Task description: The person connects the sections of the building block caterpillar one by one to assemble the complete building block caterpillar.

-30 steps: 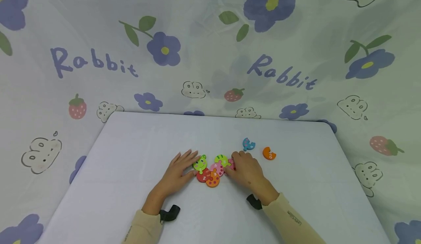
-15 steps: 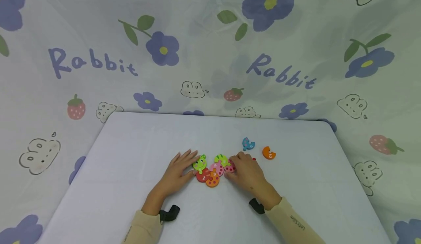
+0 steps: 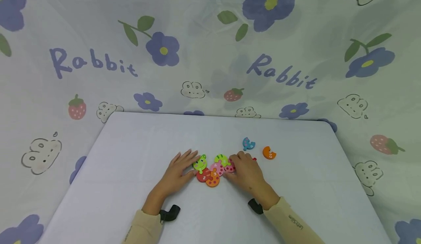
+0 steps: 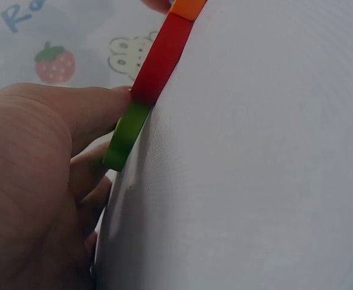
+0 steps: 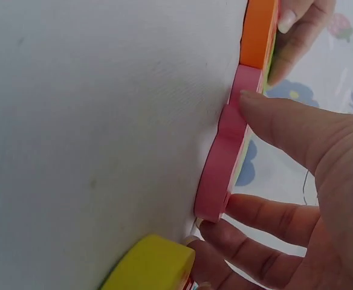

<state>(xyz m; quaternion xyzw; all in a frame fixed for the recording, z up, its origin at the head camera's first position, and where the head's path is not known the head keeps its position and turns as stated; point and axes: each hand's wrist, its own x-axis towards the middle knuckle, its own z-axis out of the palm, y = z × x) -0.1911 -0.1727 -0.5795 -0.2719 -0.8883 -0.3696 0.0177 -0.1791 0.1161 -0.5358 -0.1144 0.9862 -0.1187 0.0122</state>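
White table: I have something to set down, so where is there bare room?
Bare: left of the left hand, out to the side edge of the table; right of the orange 10 piece. Crowded: between that hand and the right hand, where caterpillar pieces lie.

Dark-pink spotted puzzle piece [image 3: 230, 166] partly hidden under your right fingers [image 3: 242, 158], yellow rounded piece [image 5: 152, 270] cut by the right wrist view's bottom edge, your beige sleeves [image 3: 292, 220] cropped in the head view, marking on blue notched piece [image 3: 247, 145] unreadably small.
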